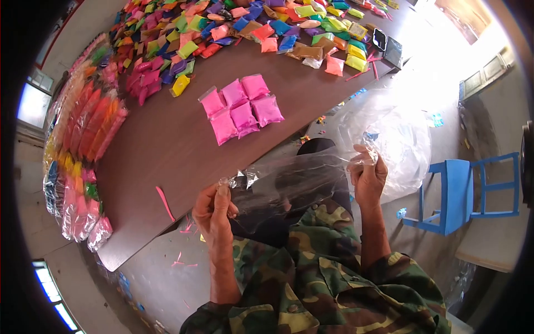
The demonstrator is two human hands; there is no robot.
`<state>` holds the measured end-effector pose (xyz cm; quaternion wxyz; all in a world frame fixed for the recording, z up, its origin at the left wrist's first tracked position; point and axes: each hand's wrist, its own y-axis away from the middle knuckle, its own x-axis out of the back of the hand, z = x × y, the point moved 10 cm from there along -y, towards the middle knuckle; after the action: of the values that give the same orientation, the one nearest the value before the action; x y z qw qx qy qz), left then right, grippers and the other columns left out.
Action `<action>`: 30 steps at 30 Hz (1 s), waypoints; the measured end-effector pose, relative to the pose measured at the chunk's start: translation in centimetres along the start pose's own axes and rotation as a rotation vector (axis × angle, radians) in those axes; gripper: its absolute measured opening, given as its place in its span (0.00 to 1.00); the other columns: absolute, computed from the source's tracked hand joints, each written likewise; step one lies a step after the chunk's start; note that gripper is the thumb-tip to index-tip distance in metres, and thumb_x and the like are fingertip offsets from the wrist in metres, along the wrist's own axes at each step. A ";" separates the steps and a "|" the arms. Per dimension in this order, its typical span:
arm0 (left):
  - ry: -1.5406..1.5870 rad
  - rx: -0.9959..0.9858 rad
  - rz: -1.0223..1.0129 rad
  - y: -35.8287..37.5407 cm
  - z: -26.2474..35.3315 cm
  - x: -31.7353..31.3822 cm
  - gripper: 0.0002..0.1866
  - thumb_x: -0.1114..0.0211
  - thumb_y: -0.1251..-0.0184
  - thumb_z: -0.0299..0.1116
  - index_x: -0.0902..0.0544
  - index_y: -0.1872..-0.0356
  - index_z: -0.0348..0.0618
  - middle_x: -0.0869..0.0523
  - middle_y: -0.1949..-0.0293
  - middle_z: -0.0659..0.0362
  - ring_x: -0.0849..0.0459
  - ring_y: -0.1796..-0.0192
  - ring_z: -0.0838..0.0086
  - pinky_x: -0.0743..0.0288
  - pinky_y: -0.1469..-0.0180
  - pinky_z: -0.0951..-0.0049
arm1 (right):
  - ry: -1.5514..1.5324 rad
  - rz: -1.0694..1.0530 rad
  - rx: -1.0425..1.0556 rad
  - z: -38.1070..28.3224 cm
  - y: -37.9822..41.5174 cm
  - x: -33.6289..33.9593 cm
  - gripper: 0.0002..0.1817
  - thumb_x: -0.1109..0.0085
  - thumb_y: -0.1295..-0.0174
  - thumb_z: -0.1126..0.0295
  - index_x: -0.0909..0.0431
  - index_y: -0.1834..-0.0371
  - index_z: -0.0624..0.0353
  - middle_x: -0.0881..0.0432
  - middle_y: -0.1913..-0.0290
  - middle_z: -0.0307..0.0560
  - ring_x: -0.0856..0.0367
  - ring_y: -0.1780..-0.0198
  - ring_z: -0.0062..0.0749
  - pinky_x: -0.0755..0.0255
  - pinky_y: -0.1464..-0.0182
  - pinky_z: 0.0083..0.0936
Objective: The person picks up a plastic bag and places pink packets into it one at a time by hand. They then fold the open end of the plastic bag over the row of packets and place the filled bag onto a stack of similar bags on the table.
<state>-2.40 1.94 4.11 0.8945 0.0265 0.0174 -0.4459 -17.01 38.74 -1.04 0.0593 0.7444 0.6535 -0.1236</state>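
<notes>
A clear plastic bag (295,181) is stretched out flat above my lap, between my two hands. My left hand (216,209) pinches its left end, and my right hand (368,173) has its fingers closed on the other end. Nothing shows inside the bag. On the brown table (161,133) beyond my hands, several pink packets (242,108) lie side by side in two rows, touching one another.
Many small coloured packets (222,28) are heaped along the table's far side. Filled clear bags (92,128) line its left edge. A pink strip (165,204) lies near the front. Right of me are a big clear sack (397,150) and a blue chair (457,195).
</notes>
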 end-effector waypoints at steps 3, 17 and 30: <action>-0.006 -0.056 0.023 0.4 1.1 -0.3 0.08 0.34 0.18 0.32 0.13 0.58 0.39 0.15 0.71 0.61 0.24 0.72 0.80 0.31 0.67 0.75 | -0.062 0.044 -0.066 0.9 -0.1 -0.1 0.15 0.48 0.15 0.67 0.13 0.43 0.64 0.13 0.72 0.43 0.31 0.83 0.13 0.39 0.80 0.16; 0.001 -0.008 0.125 0.5 -0.5 2.0 0.19 0.42 0.13 0.38 0.19 0.69 0.43 0.17 0.73 0.61 0.26 0.72 0.81 0.33 0.68 0.76 | 0.437 -0.051 0.347 -3.6 0.7 -3.5 0.17 0.47 0.20 0.80 0.22 0.31 0.68 0.11 0.44 0.53 0.11 0.43 0.33 0.15 0.47 0.27; -0.098 -0.017 0.065 1.9 0.2 0.6 0.17 0.42 0.14 0.36 0.21 0.69 0.39 0.19 0.76 0.59 0.27 0.77 0.80 0.33 0.72 0.76 | 0.567 0.094 0.484 -7.4 -0.5 -4.1 0.07 0.28 0.31 0.76 0.16 0.57 0.66 0.16 0.68 0.47 0.22 0.69 0.27 0.26 0.64 0.26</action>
<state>-0.55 2.57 4.35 0.9086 -0.0027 -0.0237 -0.4170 -17.18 36.76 7.16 -0.2959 0.7708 0.5608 -0.0607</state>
